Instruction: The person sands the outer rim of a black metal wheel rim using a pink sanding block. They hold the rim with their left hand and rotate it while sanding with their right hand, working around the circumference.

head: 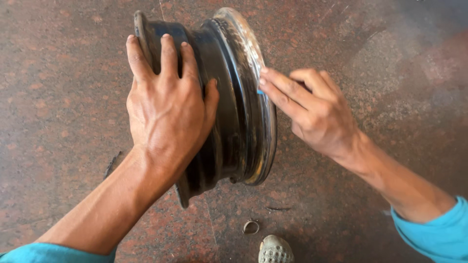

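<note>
Head view: a dark steel wheel rim (229,97) stands on its edge on a reddish-brown speckled stone floor (58,87), its barrel running left to right across the picture. The far flange is black; the near right flange is worn to bright, scuffed metal.

The left hand (168,104) lies flat over the top of the rim's barrel, palm down, fingers (168,53) slightly spread and curled over the left flange, thumb resting along the dark centre channel. It presses on the rim rather than closing around it.

The right hand (312,109) comes in from the right, its fingers (280,87) held close together and extended so that the tips touch the bright right flange. A small blue piece (260,91) shows pinched under those fingertips against the metal; what it is cannot be told.

Both forearms are bare, with turquoise sleeves (438,234) at the lower corners. On the floor below the rim lie a small metal ring (251,227) and, just beside it at the bottom edge, the toe of a grey perforated shoe (275,249). A dark crack (112,164) marks the floor by the left wrist.
</note>
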